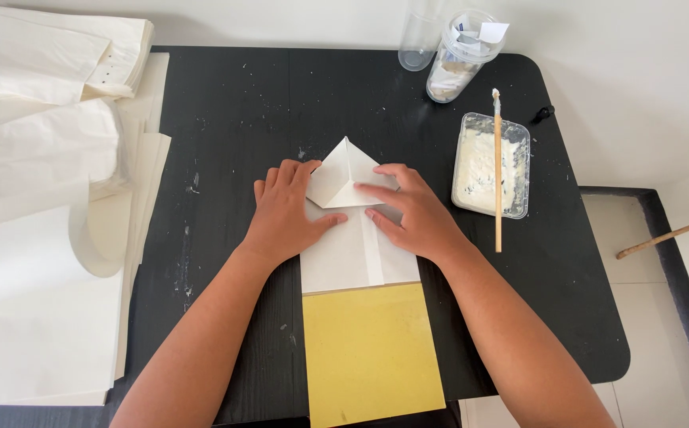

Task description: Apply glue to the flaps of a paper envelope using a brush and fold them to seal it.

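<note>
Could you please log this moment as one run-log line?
left hand: flat on white folded paper | right hand: pressing triangular flap | paste tray with brush at right

Both bare forearms reaching fwd, left hand flat, palm down, fingers spread, right hand palm down, fingers extended, pressing, hands close together

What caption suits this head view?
Left hand and right hand press a folded white paper on a black table.
</note>
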